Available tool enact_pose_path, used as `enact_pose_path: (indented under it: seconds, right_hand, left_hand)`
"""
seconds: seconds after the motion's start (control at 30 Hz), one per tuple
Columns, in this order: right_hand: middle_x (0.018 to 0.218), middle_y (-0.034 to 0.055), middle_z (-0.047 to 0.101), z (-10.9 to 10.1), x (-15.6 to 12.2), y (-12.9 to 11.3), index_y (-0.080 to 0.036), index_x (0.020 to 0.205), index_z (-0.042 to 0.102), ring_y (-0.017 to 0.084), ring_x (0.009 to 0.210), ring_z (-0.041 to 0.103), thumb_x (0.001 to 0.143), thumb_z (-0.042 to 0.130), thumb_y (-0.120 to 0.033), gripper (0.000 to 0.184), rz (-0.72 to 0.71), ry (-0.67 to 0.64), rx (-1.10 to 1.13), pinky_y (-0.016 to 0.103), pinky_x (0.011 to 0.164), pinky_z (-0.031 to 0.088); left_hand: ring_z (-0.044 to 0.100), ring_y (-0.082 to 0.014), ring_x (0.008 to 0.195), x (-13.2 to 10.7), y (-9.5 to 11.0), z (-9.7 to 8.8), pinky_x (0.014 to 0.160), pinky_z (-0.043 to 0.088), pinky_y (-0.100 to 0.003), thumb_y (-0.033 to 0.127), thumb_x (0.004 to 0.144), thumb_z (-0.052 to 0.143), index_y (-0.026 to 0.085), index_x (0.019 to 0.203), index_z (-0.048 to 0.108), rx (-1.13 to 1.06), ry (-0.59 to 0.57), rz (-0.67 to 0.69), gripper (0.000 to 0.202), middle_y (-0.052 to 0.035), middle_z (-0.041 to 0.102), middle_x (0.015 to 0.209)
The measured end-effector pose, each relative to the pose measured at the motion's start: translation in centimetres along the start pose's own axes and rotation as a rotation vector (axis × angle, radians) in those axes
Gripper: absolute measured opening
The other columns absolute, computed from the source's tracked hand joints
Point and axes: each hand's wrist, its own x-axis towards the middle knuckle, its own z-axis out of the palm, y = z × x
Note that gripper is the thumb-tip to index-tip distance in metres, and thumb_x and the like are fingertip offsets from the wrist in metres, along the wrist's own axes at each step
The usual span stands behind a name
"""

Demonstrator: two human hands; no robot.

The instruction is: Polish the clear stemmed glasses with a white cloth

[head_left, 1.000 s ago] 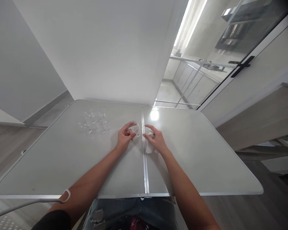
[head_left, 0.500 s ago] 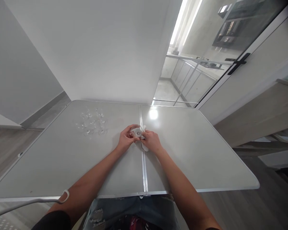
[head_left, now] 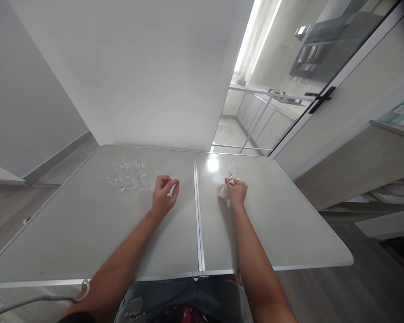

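Observation:
My right hand (head_left: 237, 190) is over the right half of the table, its fingers closed around a stemmed clear glass (head_left: 234, 170) and a white cloth (head_left: 225, 196). The glass's faint bowl shows just beyond the fingertips; the gripped part is hidden, and I cannot tell whether its foot touches the table. Left of the centre seam, my left hand (head_left: 164, 194) is loosely curled with nothing visible in it. Several clear stemmed glasses (head_left: 128, 176) stand in a cluster on the left, beyond that hand.
The pale table (head_left: 87, 237) has a metal seam (head_left: 197, 211) down its middle and a metal rim. A white wall (head_left: 148, 80) rises behind it. A glass door (head_left: 265, 103) is at the back right. A grey cable (head_left: 47, 298) hangs at the lower left.
My hands have moved apart. The right one has carried the glass and cloth rightward from the seam; the left one has let go of the glass and drawn back to the left.

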Motion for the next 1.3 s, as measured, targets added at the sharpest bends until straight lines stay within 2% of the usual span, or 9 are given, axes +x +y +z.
enact_pose_path:
  seconds: [0.1, 0.3, 0.5, 0.63, 0.77, 0.87, 1.03, 1.17, 1.3]
  right_hand:
    - [0.093, 0.0150, 0.078, 0.5, -0.1, 0.5, -0.020, 0.098, 0.083, 0.025, 0.078, 0.065, 0.085, 0.062, -0.045, 0.035, 0.039, -0.006, -0.042, 0.030, 0.066, 0.041]
    - [0.094, 0.0129, 0.078, 1.5, -0.1, 0.9, -0.024, 0.100, 0.083, 0.026, 0.081, 0.068, 0.084, 0.065, -0.044, 0.031, 0.068, -0.054, -0.039, 0.030, 0.066, 0.040]
    - [0.095, 0.0123, 0.078, 1.9, -0.2, 0.8, -0.025, 0.102, 0.082, 0.026, 0.083, 0.069, 0.084, 0.065, -0.043, 0.031, 0.095, -0.065, -0.032, 0.030, 0.066, 0.042]
    - [0.094, 0.0123, 0.078, 1.9, -0.2, 0.5, -0.024, 0.103, 0.081, 0.025, 0.083, 0.069, 0.085, 0.065, -0.045, 0.032, 0.099, -0.090, -0.103, 0.029, 0.067, 0.044]
    - [0.099, 0.0105, 0.076, 1.5, -0.2, 0.3, -0.025, 0.103, 0.079, 0.024, 0.087, 0.070, 0.085, 0.065, -0.049, 0.033, 0.109, -0.108, -0.174, 0.028, 0.070, 0.047]
    - [0.099, 0.0114, 0.075, 1.1, -0.3, 0.2, -0.021, 0.098, 0.077, 0.024, 0.088, 0.071, 0.082, 0.069, -0.049, 0.033, 0.139, -0.137, -0.217, 0.028, 0.070, 0.048]
    - [0.099, 0.0126, 0.074, 1.2, -0.2, -0.1, -0.020, 0.093, 0.075, 0.026, 0.090, 0.071, 0.085, 0.066, -0.047, 0.029, 0.168, -0.140, -0.254, 0.030, 0.073, 0.050]
    - [0.100, 0.0134, 0.074, 1.4, 0.0, 0.0, -0.020, 0.099, 0.074, 0.027, 0.093, 0.071, 0.087, 0.064, -0.048, 0.032, 0.160, -0.107, -0.262, 0.031, 0.075, 0.050]
    - [0.102, 0.0138, 0.073, 1.4, 0.0, 0.2, -0.019, 0.103, 0.074, 0.026, 0.096, 0.071, 0.087, 0.064, -0.049, 0.035, 0.157, -0.116, -0.261, 0.029, 0.077, 0.050]
  left_hand:
    - [0.054, -0.0189, 0.086, 1.1, -0.2, -2.5, 0.078, 0.048, -0.034, 0.005, 0.079, 0.061, 0.023, 0.101, 0.074, 0.152, 0.137, 0.078, 0.031, -0.0085, 0.052, 0.099]
    - [0.051, -0.0283, 0.109, 2.6, -1.2, -5.9, 0.098, 0.040, -0.045, 0.005, 0.067, 0.057, 0.018, 0.090, 0.066, 0.515, 0.317, -0.170, 0.027, -0.0135, 0.049, 0.112]
    - [0.045, -0.0341, 0.124, 2.5, -1.5, -5.0, 0.108, 0.032, -0.051, 0.016, 0.073, 0.061, 0.017, 0.118, 0.058, 0.551, 0.227, -0.297, 0.045, -0.0181, 0.044, 0.130]
    - [0.039, -0.0354, 0.131, 2.3, -1.4, -4.6, 0.111, 0.030, -0.052, 0.020, 0.077, 0.063, 0.017, 0.123, 0.057, 0.529, 0.163, -0.289, 0.046, -0.0188, 0.037, 0.138]
    - [0.032, -0.0356, 0.139, 2.3, -2.1, -4.8, 0.115, 0.028, -0.052, 0.020, 0.079, 0.065, 0.017, 0.127, 0.053, 0.508, 0.160, -0.317, 0.049, -0.0193, 0.030, 0.145]
    - [0.029, -0.0347, 0.144, 2.2, -2.8, -4.9, 0.117, 0.030, -0.049, 0.020, 0.076, 0.068, 0.016, 0.135, 0.046, 0.461, 0.188, -0.334, 0.063, -0.0196, 0.030, 0.148]
    - [0.042, -0.0306, 0.137, 2.0, -3.3, -4.5, 0.117, 0.036, -0.045, 0.023, 0.075, 0.073, 0.014, 0.148, 0.026, 0.332, 0.265, -0.426, 0.087, -0.0199, 0.036, 0.147]
    - [0.047, -0.0312, 0.136, 2.0, -3.8, -4.4, 0.117, 0.038, -0.047, 0.028, 0.076, 0.076, 0.015, 0.145, 0.029, 0.295, 0.268, -0.503, 0.085, -0.0203, 0.041, 0.145]
    - [0.060, -0.0327, 0.122, 1.7, -4.6, -4.6, 0.106, 0.046, -0.052, 0.033, 0.076, 0.078, 0.015, 0.141, 0.033, 0.345, 0.244, -0.601, 0.081, -0.0209, 0.050, 0.140]
